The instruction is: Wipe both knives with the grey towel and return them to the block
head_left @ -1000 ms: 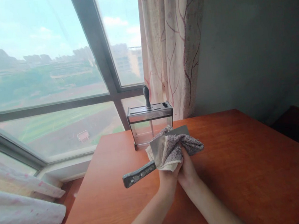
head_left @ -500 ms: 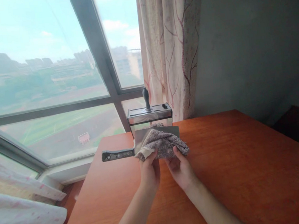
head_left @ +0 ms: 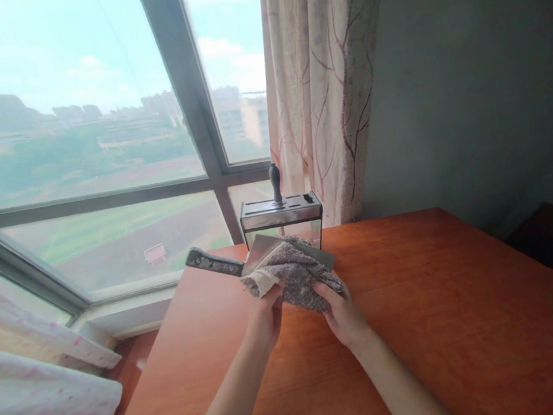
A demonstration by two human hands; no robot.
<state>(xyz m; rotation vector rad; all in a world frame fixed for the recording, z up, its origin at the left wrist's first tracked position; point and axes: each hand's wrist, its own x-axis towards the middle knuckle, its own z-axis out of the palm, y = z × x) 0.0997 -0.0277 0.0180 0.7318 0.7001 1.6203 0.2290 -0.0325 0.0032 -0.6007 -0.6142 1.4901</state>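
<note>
Both hands grip a grey-purple towel [head_left: 300,277] folded over the blade of a cleaver [head_left: 263,247], held above the table. The cleaver's dark riveted handle sticks out to the left and tips upward; its broad metal blade shows above the cloth. My left hand [head_left: 267,314] is closed on the towel's left lower part, thumb on top near a pale cloth edge. On the right lower part, my right hand [head_left: 339,308] is closed with its thumb pressing the towel. The fingers under the cloth are hidden.
A metal-framed knife holder [head_left: 282,213] with clear sides stands behind the cleaver, a dark handle [head_left: 275,184] rising from its top. The brown wooden table [head_left: 432,309] reaches toward a window [head_left: 76,157] and a patterned curtain [head_left: 328,95].
The cleaver and towel have tilted, the handle end rising and the blade's right end dropping. My hands have turned with them, still holding on. The view has shifted slightly.
</note>
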